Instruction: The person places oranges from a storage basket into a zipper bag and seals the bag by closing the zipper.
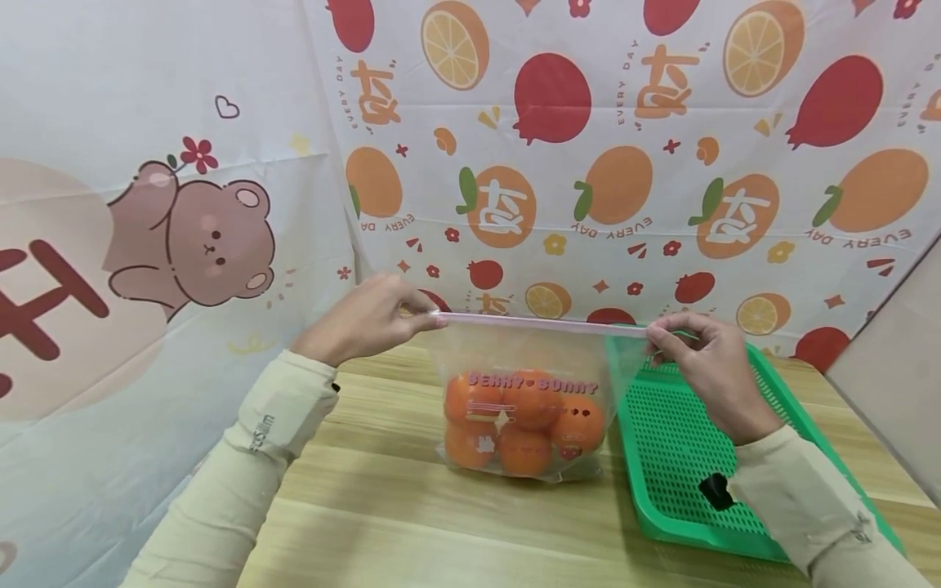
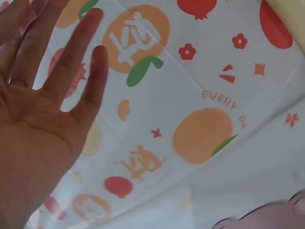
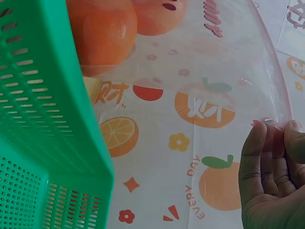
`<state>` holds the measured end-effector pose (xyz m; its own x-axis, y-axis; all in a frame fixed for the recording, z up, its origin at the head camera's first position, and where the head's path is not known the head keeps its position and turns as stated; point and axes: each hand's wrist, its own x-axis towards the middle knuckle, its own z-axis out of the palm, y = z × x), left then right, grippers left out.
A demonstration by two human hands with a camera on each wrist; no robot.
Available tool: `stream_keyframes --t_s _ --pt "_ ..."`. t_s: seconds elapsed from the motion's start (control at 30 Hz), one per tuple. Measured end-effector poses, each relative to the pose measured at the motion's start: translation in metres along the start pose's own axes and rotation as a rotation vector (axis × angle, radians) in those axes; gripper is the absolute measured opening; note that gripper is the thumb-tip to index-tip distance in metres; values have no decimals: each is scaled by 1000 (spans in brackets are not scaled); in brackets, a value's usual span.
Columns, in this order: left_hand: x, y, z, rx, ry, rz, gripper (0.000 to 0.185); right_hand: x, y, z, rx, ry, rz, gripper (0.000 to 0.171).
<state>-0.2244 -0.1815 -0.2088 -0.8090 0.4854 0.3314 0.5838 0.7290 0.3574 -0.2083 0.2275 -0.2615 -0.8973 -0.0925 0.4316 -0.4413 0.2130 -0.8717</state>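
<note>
Both arms wear long, close-fitting sleeves of pale cream cloth that end at the wrists. The left sleeve has a folded cuff band with small grey lettering printed along it, and a small dark piece shows at the cuff's edge. The right sleeve carries a faint grey mark near the forearm and a black clip-like piece at the wrist. Both hands are bare, with no rings or gloves.

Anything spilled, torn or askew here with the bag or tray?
Nothing stands out. The left hand and right hand pinch the ends of the zip strip of the clear bag; the oranges sit inside it, on the table. The green tray lies flat beside it.
</note>
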Motion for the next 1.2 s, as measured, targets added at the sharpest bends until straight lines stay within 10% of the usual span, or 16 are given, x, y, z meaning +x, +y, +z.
stream_keyframes --t_s 0.27,0.5,0.87,1.2 --pt "-26 -3 33 -466 183 -18 21 -15 -21 6 -22 -41 -100 14" --pt "-38 5 62 -878 171 -93 28 -24 -25 6 -19 -120 -35 16" --pt "0 -29 127 -956 138 -577 34 17 28 18 -244 -228 342 28" --pt "44 -71 169 -669 6 -660 34 55 77 43 -911 -326 71 10"
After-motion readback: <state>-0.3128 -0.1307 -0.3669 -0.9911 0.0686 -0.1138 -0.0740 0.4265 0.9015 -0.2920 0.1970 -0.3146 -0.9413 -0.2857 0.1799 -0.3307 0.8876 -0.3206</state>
